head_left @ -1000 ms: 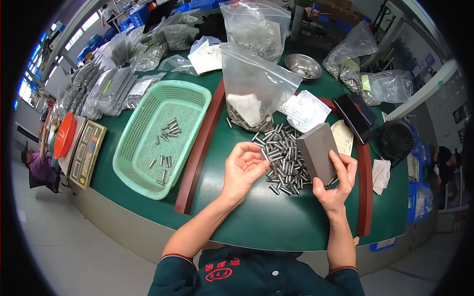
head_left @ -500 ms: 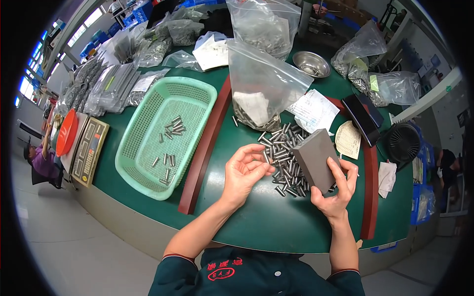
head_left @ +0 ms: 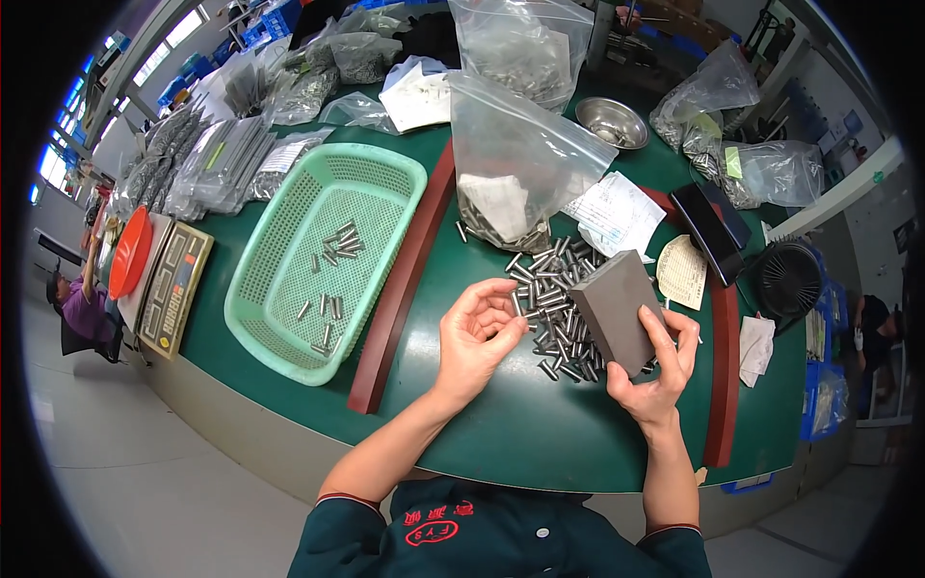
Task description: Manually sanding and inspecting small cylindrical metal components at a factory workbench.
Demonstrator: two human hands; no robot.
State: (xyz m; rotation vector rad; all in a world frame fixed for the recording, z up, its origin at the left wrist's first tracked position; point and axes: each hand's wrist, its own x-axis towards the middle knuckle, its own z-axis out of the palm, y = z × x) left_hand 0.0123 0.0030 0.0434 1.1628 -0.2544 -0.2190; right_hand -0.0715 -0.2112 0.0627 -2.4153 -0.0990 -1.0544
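A dark grey rectangular block (head_left: pixel 617 313) is gripped in my right hand (head_left: pixel 667 371), fingers along its right side and thumb at its lower edge. The block is tilted over the right part of a heap of short metal pins (head_left: pixel 554 299) on the green table, hiding some of them. At the heap's left edge, my left hand (head_left: pixel 477 332) pinches a single metal pin (head_left: pixel 517 304) between thumb and index finger, its other fingers curled. Just behind the heap stands a clear zip bag (head_left: pixel 511 135) with more pins at its bottom.
Left of a dark red bar (head_left: pixel 400 299) sits a green mesh basket (head_left: pixel 279 349) with several pins. Another red bar (head_left: pixel 721 385) lies at right, near a phone (head_left: pixel 706 236) and black fan (head_left: pixel 785 279). Papers (head_left: pixel 617 214), a steel bowl (head_left: pixel 612 123) and a scale (head_left: pixel 175 289) stand around.
My left thumb and fingertips have shifted slightly at the pin. My right hand and the block stay practically where they were.
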